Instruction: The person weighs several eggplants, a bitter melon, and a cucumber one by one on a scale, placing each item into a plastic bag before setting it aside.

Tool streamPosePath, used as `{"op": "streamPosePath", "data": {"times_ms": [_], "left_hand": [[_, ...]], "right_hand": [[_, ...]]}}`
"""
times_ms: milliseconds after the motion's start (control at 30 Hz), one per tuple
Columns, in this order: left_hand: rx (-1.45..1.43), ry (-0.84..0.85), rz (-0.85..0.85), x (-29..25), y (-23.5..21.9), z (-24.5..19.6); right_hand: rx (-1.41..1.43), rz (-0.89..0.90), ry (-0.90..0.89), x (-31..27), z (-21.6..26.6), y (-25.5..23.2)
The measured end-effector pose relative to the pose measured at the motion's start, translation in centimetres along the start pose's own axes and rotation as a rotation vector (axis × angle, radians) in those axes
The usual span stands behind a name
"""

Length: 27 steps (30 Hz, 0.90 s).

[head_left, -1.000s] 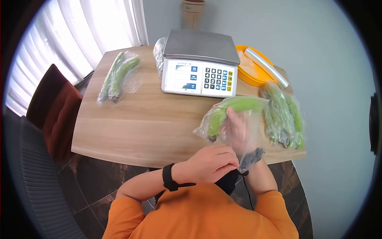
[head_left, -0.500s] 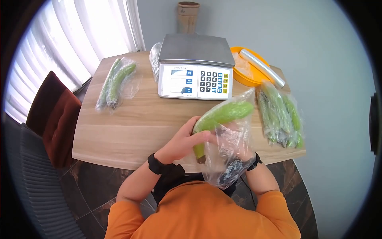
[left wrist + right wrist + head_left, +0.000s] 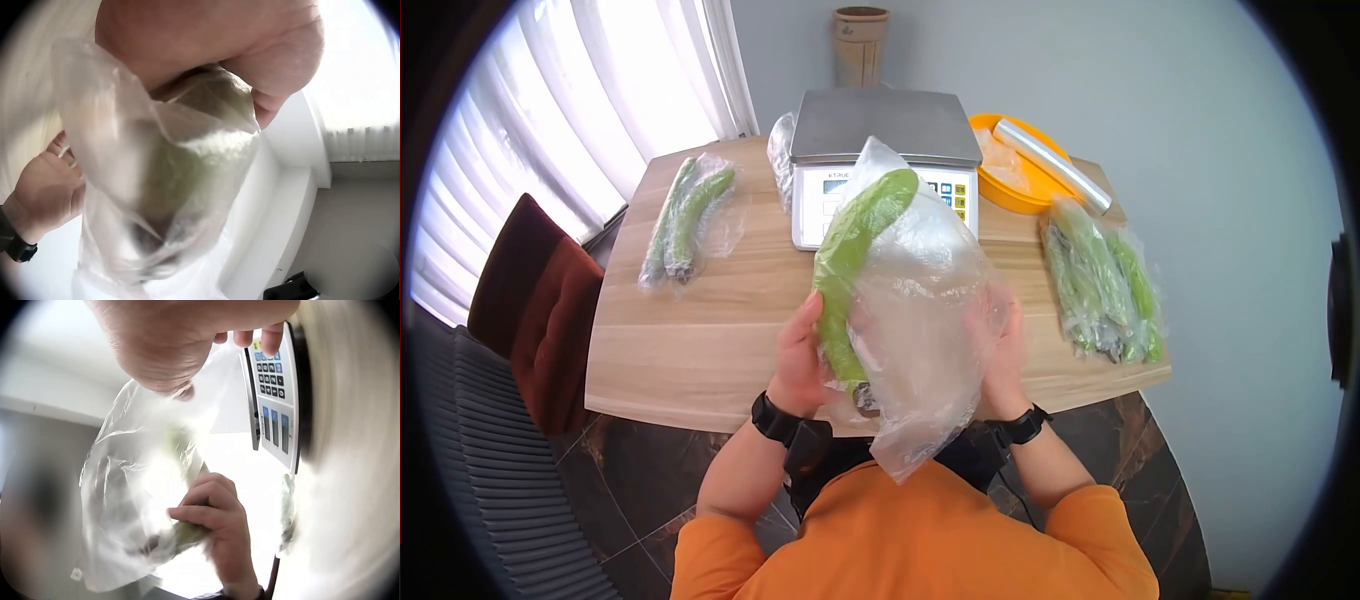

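Note:
A long green vegetable (image 3: 847,265) stands nearly upright inside a clear plastic bag (image 3: 925,330), in front of the scale. Around its lower part curls my left hand (image 3: 798,362), gripping it through the plastic. At the bag's right side is my right hand (image 3: 1000,350), its fingers partly behind the film. The right wrist view shows the left hand (image 3: 228,534) round the vegetable near its dark end, while the right hand (image 3: 194,337) is beside the bag with its fingers extended. In the left wrist view the bag (image 3: 112,156) covers much of the vegetable.
A scale (image 3: 885,125) stands at the table's back. On the left lie bagged green vegetables (image 3: 692,220); several more (image 3: 1100,285) lie at the right. An orange basin (image 3: 1000,190) holds a plastic roll (image 3: 1055,165). A brown pot (image 3: 860,45) stands behind the scale.
The bagged vegetable has turned from slanting to nearly upright and moved left. The left hand has shifted left and lower on it; the bag has spread out between the hands.

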<state>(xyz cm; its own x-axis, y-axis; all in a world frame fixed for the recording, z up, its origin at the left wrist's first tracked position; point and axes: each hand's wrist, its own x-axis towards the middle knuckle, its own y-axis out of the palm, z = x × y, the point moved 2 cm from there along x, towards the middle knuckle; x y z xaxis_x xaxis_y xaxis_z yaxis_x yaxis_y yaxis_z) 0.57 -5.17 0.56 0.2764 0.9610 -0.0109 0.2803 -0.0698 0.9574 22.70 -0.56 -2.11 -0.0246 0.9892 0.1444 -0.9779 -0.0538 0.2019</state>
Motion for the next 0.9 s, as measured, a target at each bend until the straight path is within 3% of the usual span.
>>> {"op": "streamPosePath", "data": {"times_ms": [67, 133, 233, 367, 433, 533, 633, 767, 900], "left_hand": [[-0.043, 0.011, 0.161, 0.4, -0.1, 0.0], [-0.039, 0.009, 0.049, 0.3, 0.2, 0.1], [-0.037, 0.019, -0.040, 0.2, 0.3, 0.2], [0.127, 0.009, 0.001, -0.2, -0.6, -0.5], [0.256, 0.001, -0.058, -0.2, -1.8, -0.2], [0.346, -0.005, -0.138, -0.5, -1.5, -0.2], [0.548, 0.038, -0.206, -0.5, -1.1, -0.3], [1.006, 0.043, -0.231, -0.5, -0.4, 0.1], [1.081, 0.012, -0.149, -0.7, 0.7, 1.4]], "right_hand": [[0.248, 0.061, 0.295, -0.8, 0.4, 0.6], [0.661, 0.230, 0.680, -1.9, 1.4, 1.3], [0.239, 0.386, 0.447, -2.1, 0.3, 0.7], [0.300, 0.307, 0.241, -0.1, 0.8, -1.4], [0.344, 0.281, 0.180, 0.3, 1.7, -1.6], [0.432, 0.277, 0.207, -0.2, 1.7, -0.8], [0.536, 0.393, 0.418, -0.7, 2.9, 0.6], [0.236, 0.512, 0.406, -1.8, 2.0, 1.9], [0.219, 0.470, 0.395, -2.1, 1.0, 3.2]]}}
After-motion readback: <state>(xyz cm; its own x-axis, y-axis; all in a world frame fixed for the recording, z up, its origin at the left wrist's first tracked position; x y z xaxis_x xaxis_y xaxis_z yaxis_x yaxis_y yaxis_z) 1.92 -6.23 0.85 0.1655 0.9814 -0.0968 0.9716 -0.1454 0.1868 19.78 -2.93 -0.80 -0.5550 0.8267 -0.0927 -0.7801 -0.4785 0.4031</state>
